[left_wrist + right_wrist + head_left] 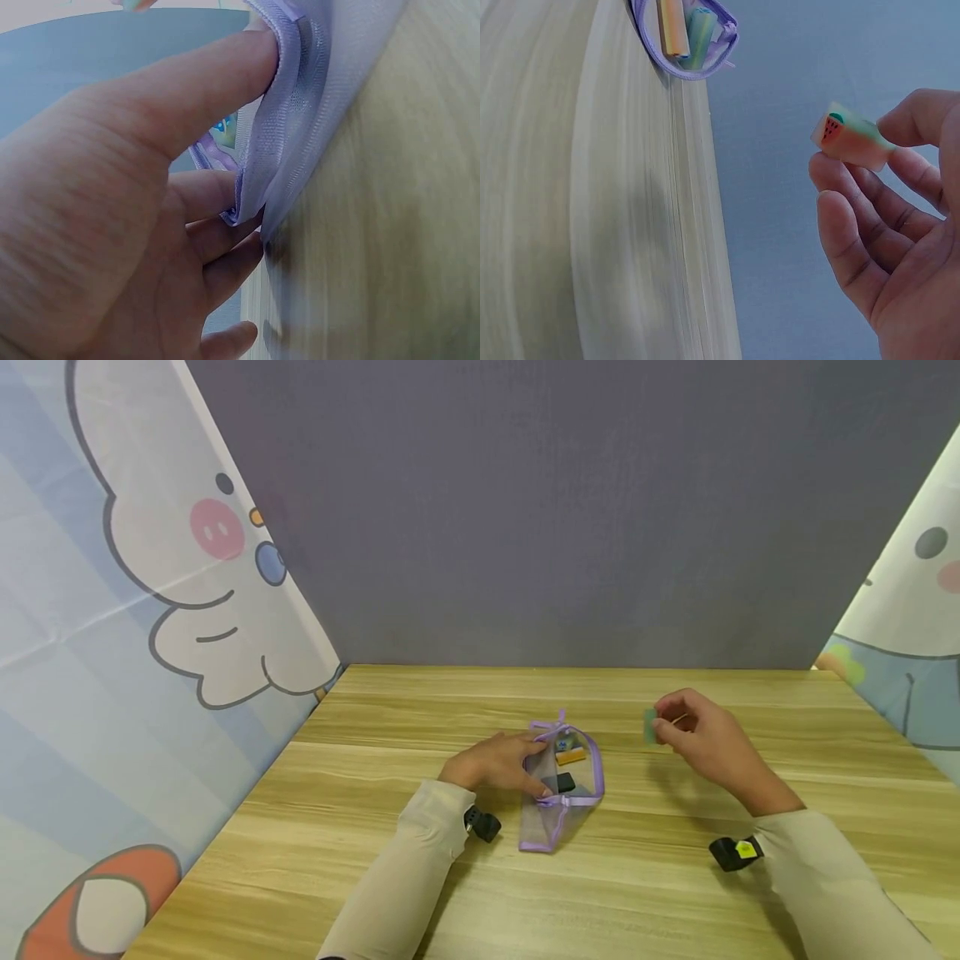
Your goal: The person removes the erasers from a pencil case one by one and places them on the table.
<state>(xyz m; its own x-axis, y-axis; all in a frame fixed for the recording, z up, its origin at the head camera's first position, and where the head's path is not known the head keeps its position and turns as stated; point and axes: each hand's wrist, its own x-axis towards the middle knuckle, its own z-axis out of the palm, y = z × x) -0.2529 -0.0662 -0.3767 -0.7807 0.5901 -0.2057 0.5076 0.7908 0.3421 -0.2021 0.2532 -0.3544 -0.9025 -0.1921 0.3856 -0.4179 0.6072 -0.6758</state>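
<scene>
A mesh zip pouch (pixel 598 768) with purple trim lies on the table, its mouth wide apart. My left hand (pixel 498 762) holds the pouch's left side, thumb and index finger set apart along the trim (pixel 262 150); their tips are hidden behind it. Inside are an orange-yellow block (pixel 571 756), a black piece (pixel 566 782) and a greenish-blue block (pixel 700 37). To the right of the pouch and above the table, my right hand (pixel 701 733) pinches a small translucent eraser (pixel 855 139) between thumb and fingers. The eraser is pink and green, with a watermelon slice pictured on it.
The wooden table (pixel 420 710) runs back to a dark grey wall panel (pixel 525 510). Cartoon-printed cloths hang at the left (pixel 52 710) and right (pixel 922 643). Each wrist carries a small black camera.
</scene>
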